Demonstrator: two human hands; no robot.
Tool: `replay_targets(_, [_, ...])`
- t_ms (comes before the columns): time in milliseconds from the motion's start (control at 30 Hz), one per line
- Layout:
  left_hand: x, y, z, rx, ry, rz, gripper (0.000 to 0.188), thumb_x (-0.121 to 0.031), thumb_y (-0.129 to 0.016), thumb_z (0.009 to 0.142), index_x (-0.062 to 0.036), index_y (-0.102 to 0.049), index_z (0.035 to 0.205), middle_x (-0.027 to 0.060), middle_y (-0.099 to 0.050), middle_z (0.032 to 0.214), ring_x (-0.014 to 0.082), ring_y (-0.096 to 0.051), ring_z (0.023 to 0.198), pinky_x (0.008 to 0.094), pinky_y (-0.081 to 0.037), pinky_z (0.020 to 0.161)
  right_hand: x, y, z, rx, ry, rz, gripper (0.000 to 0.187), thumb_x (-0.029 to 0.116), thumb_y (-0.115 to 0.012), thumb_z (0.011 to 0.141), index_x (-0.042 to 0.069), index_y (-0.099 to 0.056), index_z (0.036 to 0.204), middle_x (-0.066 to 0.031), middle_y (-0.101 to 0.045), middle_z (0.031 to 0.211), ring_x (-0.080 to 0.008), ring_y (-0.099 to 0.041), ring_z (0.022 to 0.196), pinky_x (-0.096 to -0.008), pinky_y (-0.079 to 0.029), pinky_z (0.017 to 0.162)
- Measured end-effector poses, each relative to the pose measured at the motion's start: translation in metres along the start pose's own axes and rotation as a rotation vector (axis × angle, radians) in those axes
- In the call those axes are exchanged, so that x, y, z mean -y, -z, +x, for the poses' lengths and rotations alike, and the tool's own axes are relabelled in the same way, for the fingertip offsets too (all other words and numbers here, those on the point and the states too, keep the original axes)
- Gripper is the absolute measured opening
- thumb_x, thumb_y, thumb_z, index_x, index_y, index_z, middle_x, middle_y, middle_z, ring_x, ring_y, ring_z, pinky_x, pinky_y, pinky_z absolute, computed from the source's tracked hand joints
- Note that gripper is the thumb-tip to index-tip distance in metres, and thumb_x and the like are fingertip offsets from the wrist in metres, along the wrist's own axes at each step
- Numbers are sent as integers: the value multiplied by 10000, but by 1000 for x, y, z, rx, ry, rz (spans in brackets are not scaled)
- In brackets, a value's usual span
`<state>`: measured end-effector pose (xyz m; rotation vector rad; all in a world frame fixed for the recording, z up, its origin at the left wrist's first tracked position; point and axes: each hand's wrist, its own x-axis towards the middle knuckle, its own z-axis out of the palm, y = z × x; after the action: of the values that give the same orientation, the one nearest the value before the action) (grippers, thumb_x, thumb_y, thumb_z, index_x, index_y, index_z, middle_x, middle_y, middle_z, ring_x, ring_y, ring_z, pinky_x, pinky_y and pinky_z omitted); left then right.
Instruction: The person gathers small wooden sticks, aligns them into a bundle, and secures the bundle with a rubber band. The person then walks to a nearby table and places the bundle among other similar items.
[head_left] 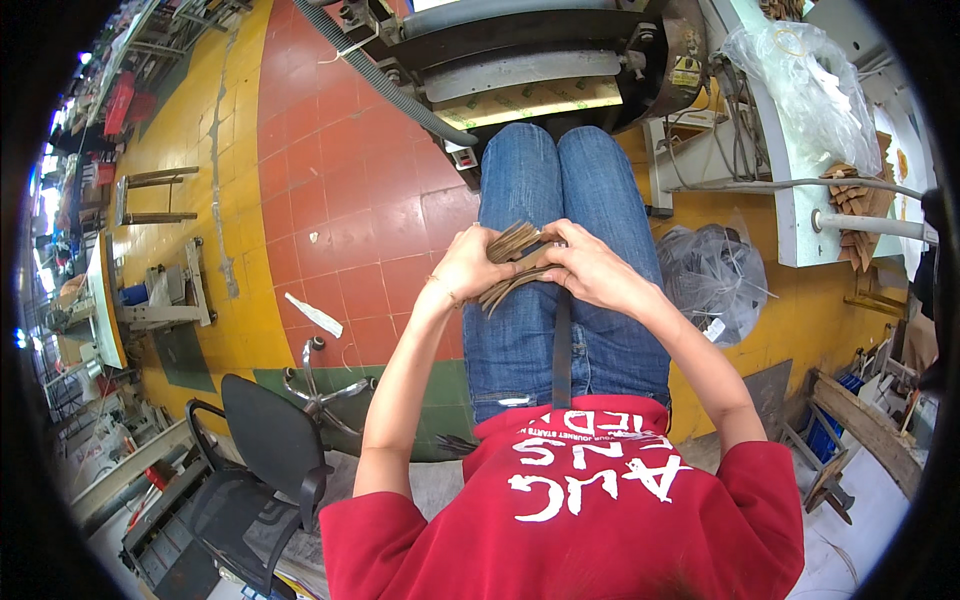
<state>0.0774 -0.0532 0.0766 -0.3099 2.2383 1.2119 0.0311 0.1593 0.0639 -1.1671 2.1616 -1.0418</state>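
Observation:
A bundle of thin brown pieces (513, 243), leather-like or card-like, is held above my thighs in both hands. My left hand (466, 268) wraps the bundle from the left, its thumb pressed across the layers. From the other side, my right hand (592, 268) pinches the pieces at their right end, its fingers curled over them. The layers fan apart at the upper and lower left. My fingers partly cover the middle of the bundle. Under it, a dark strap (562, 350) runs along my lap between the jeans-covered legs.
A machine with a metal roller (525, 72) stands just beyond my knees. To the right, a pale table (800, 225) bears a clear plastic bag (795, 85) and more brown pieces (860, 215). Another plastic bag (712, 275) lies on the floor. A black swivel chair (270, 430) stands left.

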Motion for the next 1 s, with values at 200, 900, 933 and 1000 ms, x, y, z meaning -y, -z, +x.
replay_targets(200, [3,-11,-7,-19,-32,-101,325,-151,-690,688,54,-666,938,190,-682,780,243,-680,740,360,-524,711,-21,-6,-1,-126,34,160,263,176,-686,810,19,-645,1018,-119,-624,1012,-294,-575,994,-396,-442,886])
replay_targets(900, [7,3,-19,195,-6,-656,375,-370,-729,816,-19,-614,881,42,-612,689,71,-546,580,216,-451,510,47,61,-27,353,92,188,210,257,-598,881,97,-611,1017,-69,-624,932,-256,-582,937,-385,-412,827])
replay_targets(933, [2,1,-21,305,-3,-619,358,-354,-721,825,-22,-616,911,56,-636,742,72,-559,612,214,-460,531,58,74,-31,366,136,168,205,259,-601,876,97,-611,1001,-57,-621,933,-246,-577,939,-379,-406,826])
replay_targets(1000, [-11,-16,-31,556,-125,-860,474,-380,-734,801,3,-582,1034,102,-658,917,131,-631,757,245,-522,628,77,94,-33,359,195,86,189,251,-604,864,102,-613,980,-41,-616,935,-231,-567,943,-367,-395,827])
